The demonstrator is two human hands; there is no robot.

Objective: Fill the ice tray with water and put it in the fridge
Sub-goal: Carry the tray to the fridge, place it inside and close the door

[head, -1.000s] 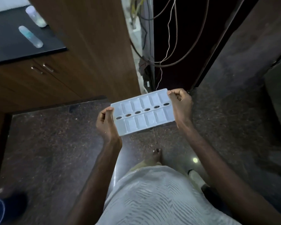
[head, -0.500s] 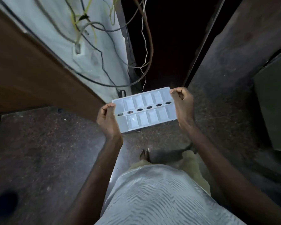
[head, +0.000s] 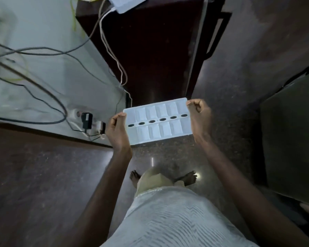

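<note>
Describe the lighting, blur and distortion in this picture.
Head view: dim overall, with the white ice tray brightest. Head view, left side: the cables are smeared by blur. Head view: small glare spots on the floor, and the wide-angle lens bows the edges.

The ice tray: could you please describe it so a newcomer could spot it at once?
Start at the dark speckled floor in mid-view. Above it, the left hand and right hand grip the short ends of the ice tray. Pale against the dark surroundings, it has two rows of compartments and dark oval holes between them.

Head camera, steeply down, near ice tray (head: 161, 111)
</note>
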